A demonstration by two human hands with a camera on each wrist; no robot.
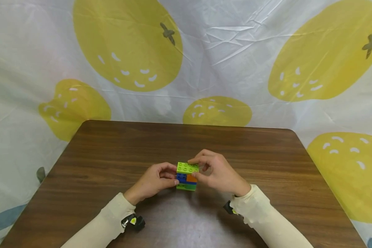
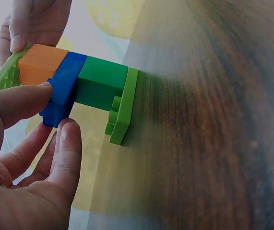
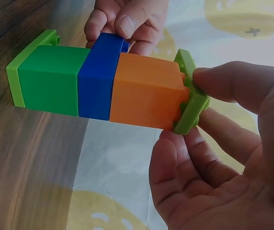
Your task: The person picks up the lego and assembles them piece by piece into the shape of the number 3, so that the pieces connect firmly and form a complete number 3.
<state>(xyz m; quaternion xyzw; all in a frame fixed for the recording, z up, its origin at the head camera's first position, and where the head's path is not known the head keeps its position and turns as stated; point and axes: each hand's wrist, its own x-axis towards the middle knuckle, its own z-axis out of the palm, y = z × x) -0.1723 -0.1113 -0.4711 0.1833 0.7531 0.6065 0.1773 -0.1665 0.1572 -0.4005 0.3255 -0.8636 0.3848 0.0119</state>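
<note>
A small stack of toy building bricks stands on the table in front of me. Its lowest piece is a lime plate, then come a green brick, a blue plate and an orange brick. A second lime plate sits on top, slightly tilted, with orange studs showing beneath it in the right wrist view. My left hand pinches the overhanging end of the blue plate between thumb and fingers. From the other side, my right hand grips the top lime plate by its edges.
The brown wooden table extends around the stack on all sides. Behind it hangs a white cloth printed with yellow fruit. Dark wrist cameras are strapped at both cream sleeves.
</note>
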